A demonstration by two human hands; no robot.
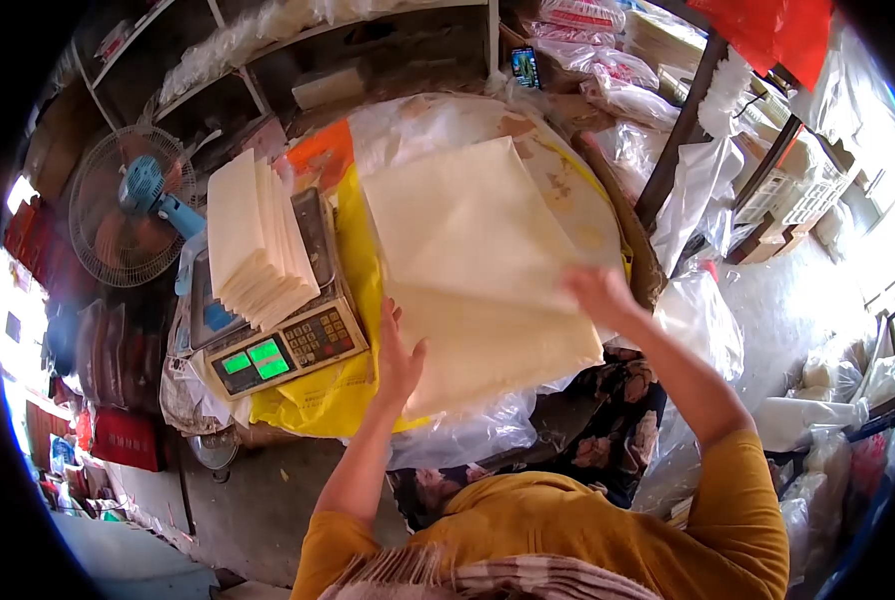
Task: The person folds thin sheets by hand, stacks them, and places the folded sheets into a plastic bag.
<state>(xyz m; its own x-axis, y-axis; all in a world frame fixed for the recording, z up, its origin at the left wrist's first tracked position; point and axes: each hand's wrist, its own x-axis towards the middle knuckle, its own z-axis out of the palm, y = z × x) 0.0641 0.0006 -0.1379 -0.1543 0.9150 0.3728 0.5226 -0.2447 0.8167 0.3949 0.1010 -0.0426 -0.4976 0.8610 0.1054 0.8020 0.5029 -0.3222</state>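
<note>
Two stacks of pale sheets show: a big one [478, 270] in the middle and a smaller one [253, 240] on the single scale [288, 345] at left. One fan [133, 205] stands far left, and two hands [400, 355] [598, 295] touch the big stack.

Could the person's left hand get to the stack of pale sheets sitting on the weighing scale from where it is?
Probably yes. The left hand rests on the big pile of cream sheets, and the smaller stack of pale sheets on the scale lies just beside, nothing between.

Scale [286, 345] bearing sheet stack [256, 238]; fan [133, 205] left; phone [526, 67] behind
</note>
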